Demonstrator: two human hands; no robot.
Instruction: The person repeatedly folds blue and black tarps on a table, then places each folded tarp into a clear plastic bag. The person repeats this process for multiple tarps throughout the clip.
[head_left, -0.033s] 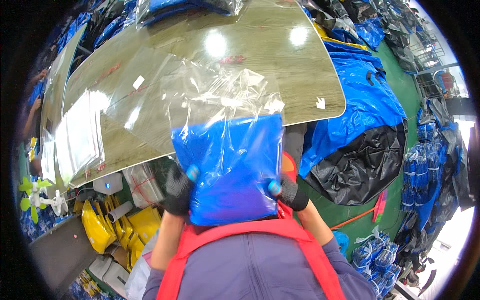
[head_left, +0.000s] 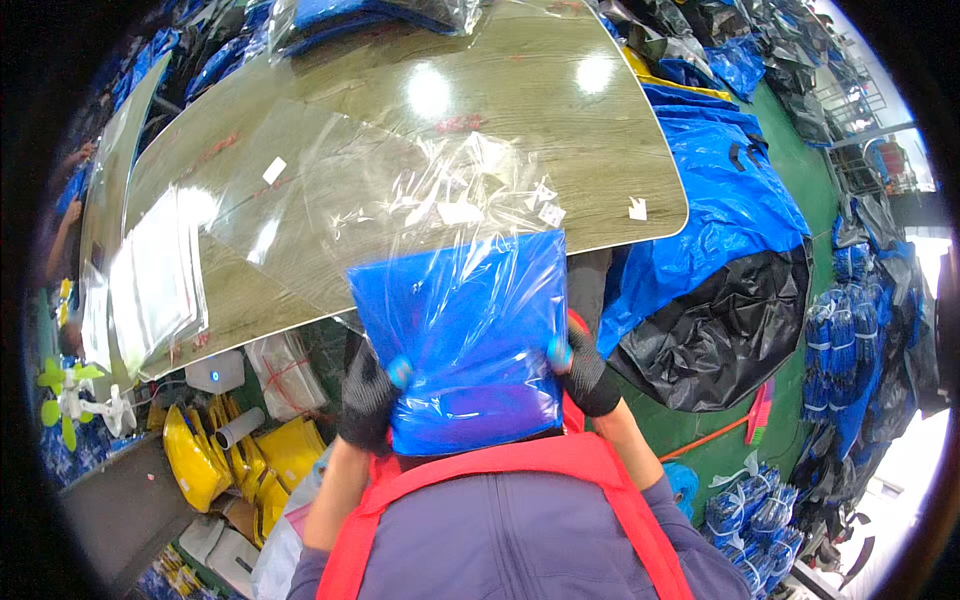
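Note:
A folded blue sheet (head_left: pixel 465 345) lies inside a clear plastic bag (head_left: pixel 450 185), held close in front of my chest at the near table edge. The loose, wrinkled end of the bag spreads over the tabletop. My left hand (head_left: pixel 368 400), in a dark glove with light blue at the thumb tip, grips the packet's left side. On the opposite side my right hand (head_left: pixel 588 378), gloved the same way, holds the right edge. Both thumbs rest on top of the plastic; the other fingers are largely hidden beside or beneath the packet.
The wood-patterned table (head_left: pixel 530 85) carries a stack of clear bags (head_left: pixel 160 280) at left and bagged blue packets (head_left: pixel 370 15) at the far edge. Blue-and-black sheeting (head_left: pixel 710 260) hangs at right. Yellow folded pieces (head_left: pixel 195 460) and a small green fan (head_left: pixel 68 400) are at lower left.
My right hand has shifted slightly farther up the packet's edge, my left hand slightly nearer and rightward. The bag's loose end lies in different wrinkles.

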